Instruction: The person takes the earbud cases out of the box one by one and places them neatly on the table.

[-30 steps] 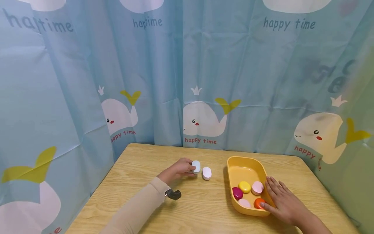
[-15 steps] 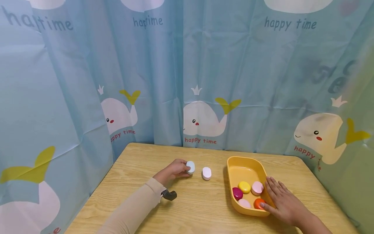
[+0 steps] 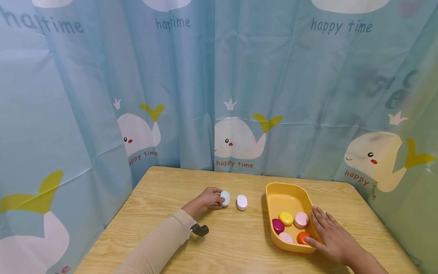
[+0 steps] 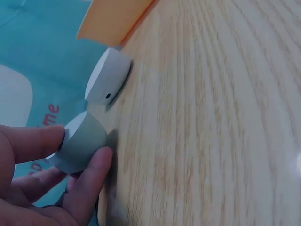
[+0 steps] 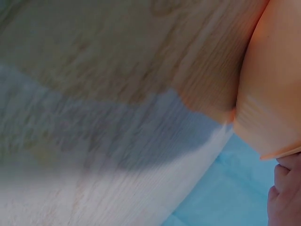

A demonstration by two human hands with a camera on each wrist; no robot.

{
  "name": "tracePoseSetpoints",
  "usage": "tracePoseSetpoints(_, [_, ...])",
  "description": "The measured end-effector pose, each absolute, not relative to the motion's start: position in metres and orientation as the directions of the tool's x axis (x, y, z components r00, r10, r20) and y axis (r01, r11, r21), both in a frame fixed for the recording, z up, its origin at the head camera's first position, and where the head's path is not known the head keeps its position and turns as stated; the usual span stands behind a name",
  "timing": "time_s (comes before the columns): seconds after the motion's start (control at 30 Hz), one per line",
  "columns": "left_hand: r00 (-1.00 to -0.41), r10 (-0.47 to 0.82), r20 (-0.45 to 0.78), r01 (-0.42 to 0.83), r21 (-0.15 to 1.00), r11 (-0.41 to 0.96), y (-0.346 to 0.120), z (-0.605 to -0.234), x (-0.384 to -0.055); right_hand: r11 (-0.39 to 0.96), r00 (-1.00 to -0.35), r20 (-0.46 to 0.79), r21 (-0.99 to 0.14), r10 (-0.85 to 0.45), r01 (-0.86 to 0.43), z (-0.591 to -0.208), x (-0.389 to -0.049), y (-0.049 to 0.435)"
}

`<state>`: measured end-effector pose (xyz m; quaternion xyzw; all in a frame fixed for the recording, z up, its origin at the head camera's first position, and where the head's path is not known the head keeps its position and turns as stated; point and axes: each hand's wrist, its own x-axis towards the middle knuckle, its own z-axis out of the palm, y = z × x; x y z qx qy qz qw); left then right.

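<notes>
My left hand (image 3: 207,198) pinches a small pale blue-green oval case (image 3: 224,198) between thumb and fingers, close over the table. In the left wrist view the case (image 4: 80,145) is tilted, with the thumb on its flat top and a finger at its lower side. Just right of it stands a whitish-pink oval case (image 3: 242,202); its side shows a small dark slot in the left wrist view. My right hand (image 3: 333,238) lies with straight fingers along the right wall of a yellow-orange tray (image 3: 268,198), thumb over the rim.
Inside the tray's near half lie several small rounded pieces: yellow (image 3: 286,219), magenta (image 3: 278,226), orange (image 3: 303,238) and two pink ones. A blue curtain (image 3: 191,140) with whale prints hangs behind and beside the wooden table (image 3: 232,243).
My left hand has drawn the pale blue-green case a little to the left, away from the whitish-pink one, then slightly back toward it and lower. The right hand and tray have stayed put.
</notes>
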<state>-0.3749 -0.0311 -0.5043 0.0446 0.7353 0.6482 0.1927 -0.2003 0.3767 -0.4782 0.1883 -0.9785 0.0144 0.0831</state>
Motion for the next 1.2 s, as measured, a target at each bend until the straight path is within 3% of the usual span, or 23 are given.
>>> tracePoseSetpoints(0.43, [-0.938,0.283,-0.202,-0.117,0.95,0.289,-0.018,-0.502,-0.369,0.931,-0.918,0.174,-0.02,-0.355,-0.364,-0.48,-0.2,0.378])
tracePoseSetpoints(0.7, [-0.952,0.256,-0.166,-0.038,0.896,0.443,-0.017,-0.496,-0.363,0.93,-0.918,0.18,-0.036,-0.354,-0.366,-0.482,-0.2,0.378])
tracePoseSetpoints(1.2, [-0.956,0.256,-0.14,0.004,0.87,0.493,-0.019,-0.503,-0.362,0.941,-0.934,0.163,-0.065,-0.318,-0.332,-0.484,-0.202,0.378])
